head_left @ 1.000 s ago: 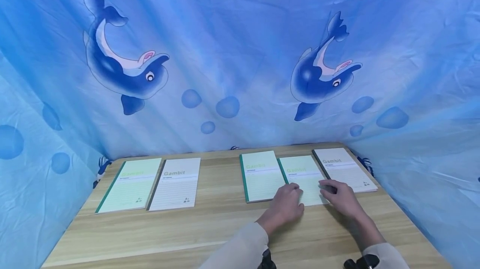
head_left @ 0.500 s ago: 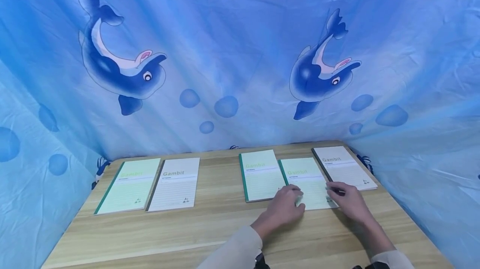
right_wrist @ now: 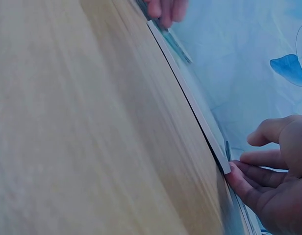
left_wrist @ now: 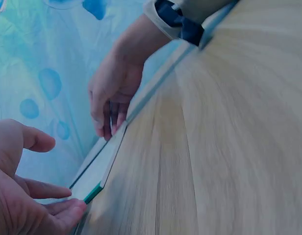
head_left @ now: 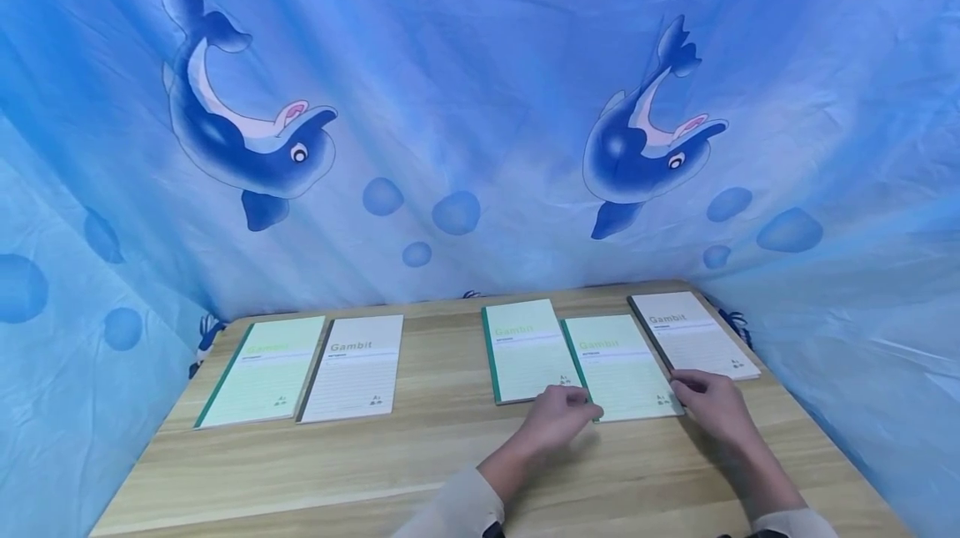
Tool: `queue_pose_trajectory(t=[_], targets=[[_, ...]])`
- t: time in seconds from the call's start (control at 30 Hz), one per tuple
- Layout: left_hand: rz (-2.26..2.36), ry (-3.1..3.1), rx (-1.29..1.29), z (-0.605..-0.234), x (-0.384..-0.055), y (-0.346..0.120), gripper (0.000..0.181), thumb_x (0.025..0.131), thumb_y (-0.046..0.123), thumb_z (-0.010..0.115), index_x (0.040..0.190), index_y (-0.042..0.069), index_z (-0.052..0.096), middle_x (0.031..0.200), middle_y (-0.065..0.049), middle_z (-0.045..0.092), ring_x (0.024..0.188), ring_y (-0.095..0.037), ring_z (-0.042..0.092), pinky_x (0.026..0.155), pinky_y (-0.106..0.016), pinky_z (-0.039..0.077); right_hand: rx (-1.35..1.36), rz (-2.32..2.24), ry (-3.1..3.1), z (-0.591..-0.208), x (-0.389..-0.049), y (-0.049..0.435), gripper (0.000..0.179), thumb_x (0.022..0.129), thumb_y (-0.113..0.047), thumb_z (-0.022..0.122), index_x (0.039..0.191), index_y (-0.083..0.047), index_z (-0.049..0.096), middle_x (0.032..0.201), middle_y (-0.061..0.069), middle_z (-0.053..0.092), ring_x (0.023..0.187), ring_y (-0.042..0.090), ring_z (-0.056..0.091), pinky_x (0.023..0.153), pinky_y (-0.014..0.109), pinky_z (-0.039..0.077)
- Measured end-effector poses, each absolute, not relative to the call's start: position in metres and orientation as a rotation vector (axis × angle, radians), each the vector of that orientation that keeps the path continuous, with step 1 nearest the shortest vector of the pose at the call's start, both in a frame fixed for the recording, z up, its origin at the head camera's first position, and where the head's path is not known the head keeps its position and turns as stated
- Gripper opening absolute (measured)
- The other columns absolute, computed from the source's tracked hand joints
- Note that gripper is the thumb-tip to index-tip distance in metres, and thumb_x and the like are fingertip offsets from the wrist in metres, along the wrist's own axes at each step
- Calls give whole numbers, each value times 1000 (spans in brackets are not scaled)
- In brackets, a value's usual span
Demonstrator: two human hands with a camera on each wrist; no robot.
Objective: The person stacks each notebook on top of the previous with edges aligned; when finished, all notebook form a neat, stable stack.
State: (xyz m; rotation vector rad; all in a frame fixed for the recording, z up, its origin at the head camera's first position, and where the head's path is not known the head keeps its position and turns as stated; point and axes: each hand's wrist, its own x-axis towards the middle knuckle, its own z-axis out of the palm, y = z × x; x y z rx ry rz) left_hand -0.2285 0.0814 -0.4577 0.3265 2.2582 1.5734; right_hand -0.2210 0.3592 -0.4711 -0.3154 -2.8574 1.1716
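Cloth: A blue cloth (head_left: 495, 104) is hanging behind the table (head_left: 450, 471) and down both sides, showing two big dolphins (head_left: 240, 150) and some round bubbles (head_left: 456, 213).
Table: It is made of wood, and it is holding five books, all lying flat, with lines on their covers.
Middle book: This pale green middle book (head_left: 618, 367) is lying on the right part of the table, between the two hands.
Left hand: The left hand (head_left: 553, 419) is touching the middle book's near left corner with its fingertips. Its fingers are reaching out long and its thumb is standing wide apart, so it is not pinching.
Right hand: The right hand (head_left: 716, 409) is touching the near right corner with its fingertips. Its thumb is sticking up away from the fingers, leaving a wide gap.
Books next to it: A green book (head_left: 525, 354) is lying just beside it on the left, and a white book (head_left: 693, 334) on the right.
Far pair: Another green one (head_left: 262, 371) and another white one (head_left: 352, 371) are lying side by side on the left, well apart from the hands.
Sleeves: Pale sleeves (head_left: 457, 509) are covering both arms.
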Motion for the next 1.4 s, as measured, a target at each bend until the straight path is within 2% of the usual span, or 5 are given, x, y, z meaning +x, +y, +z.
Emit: queue_pose_trajectory(t=[0.47,0.57,0.77,0.9,1.4], targets=[[1930,1907,44,-466,-219,98,52,90,23,70,133,-4,60,143,-19,58,143,-50,41,118,-70,31,-300,1185,-2883,-472,-220,362,42,104,-23,55,135,4,63,139,30,61,136,52,50,109,64,46],[2003,1849,-3,-468,-217,102,47,90,18,68,132,-3,61,142,-17,59,137,-45,47,117,-67,34,-323,1194,-2883,-473,-220,364,42,104,-23,56,135,4,63,140,30,61,136,52,50,108,63,47],[2226,1738,-40,-472,-218,115,41,88,5,66,128,-3,65,133,-14,62,118,-21,59,107,-39,51,-362,1242,-2855,-476,-221,366,42,103,-23,58,136,3,63,140,29,62,136,50,51,106,61,49],[2348,1674,-117,-475,-221,127,46,85,0,68,130,-4,60,122,-13,62,110,-18,61,101,-31,55,-361,1264,-2846,-477,-220,367,42,103,-22,57,136,3,63,140,29,62,136,50,51,107,61,48],[2363,1666,-145,-478,-219,139,49,92,-5,60,139,-10,49,131,-26,63,128,-40,62,110,-48,53,-398,1384,-2816,-478,-218,368,45,104,-22,55,141,4,58,148,31,53,144,51,42,114,64,42]])
